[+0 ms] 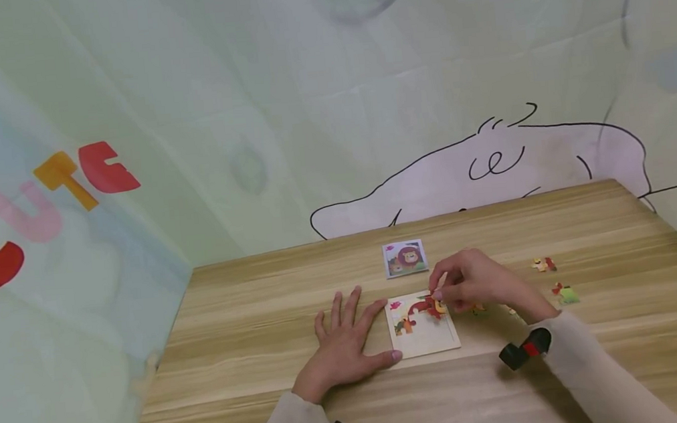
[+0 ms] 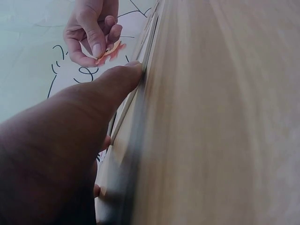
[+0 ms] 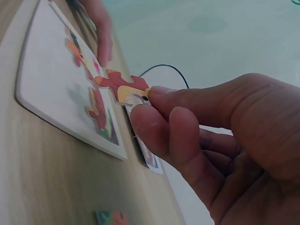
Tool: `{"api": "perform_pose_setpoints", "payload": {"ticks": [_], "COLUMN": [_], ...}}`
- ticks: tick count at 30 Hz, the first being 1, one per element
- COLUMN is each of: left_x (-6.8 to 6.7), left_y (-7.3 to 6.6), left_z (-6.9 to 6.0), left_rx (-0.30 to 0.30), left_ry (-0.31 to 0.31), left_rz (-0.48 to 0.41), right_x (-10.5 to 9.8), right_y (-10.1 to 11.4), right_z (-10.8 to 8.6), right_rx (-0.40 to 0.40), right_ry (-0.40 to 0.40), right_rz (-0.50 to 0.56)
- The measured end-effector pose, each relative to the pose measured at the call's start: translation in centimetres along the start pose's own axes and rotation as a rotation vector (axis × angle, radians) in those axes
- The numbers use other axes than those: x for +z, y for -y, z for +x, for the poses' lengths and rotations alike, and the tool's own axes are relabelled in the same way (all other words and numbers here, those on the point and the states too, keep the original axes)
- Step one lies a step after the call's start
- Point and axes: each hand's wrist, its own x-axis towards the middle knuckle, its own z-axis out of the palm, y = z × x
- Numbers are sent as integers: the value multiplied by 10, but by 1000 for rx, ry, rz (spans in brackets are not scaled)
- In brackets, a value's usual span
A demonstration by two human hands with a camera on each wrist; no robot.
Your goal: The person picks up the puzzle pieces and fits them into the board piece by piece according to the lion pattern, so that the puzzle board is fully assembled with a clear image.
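The right hand [image 1: 471, 282] pinches a red and yellow puzzle piece [image 3: 123, 89] between thumb and fingers, held just above the puzzle board [image 1: 427, 339]. In the right wrist view the right hand [image 3: 206, 126] shows the piece tilted, clear of the board. Several joined pieces lie along the board's upper and left parts, among them an orange one [image 1: 408, 326]. Spread flat on the table, the left hand [image 1: 344, 349] touches the board's left edge with thumb and index finger. The left wrist view has the left thumb [image 2: 112, 86] against that edge.
Behind the board lies a lion picture card [image 1: 405, 258]. Loose pieces lie on the wooden table [image 1: 252, 333] to the right, including a red and yellow one [image 1: 544, 264] and a green one [image 1: 566, 293]; others are partly hidden beneath the right forearm. A printed cloth hangs behind the table.
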Motion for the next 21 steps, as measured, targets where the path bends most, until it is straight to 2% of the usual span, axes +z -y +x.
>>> {"api": "perform_pose_setpoints", "payload": {"ticks": [6, 11, 21], "left_x": [-1, -1, -1], "left_y": [-1, 0, 0], "left_z": [0, 1, 0], "left_rx": [0, -8, -3], "left_ry": [5, 8, 5], "left_rz": [1, -4, -11], "right_x": [17, 28, 45], "right_y": [2, 2, 1], "right_z": [6, 10, 17], "right_rx": [5, -22, -30], "right_ry": [4, 14, -75], "right_rz": [4, -8, -161]}}
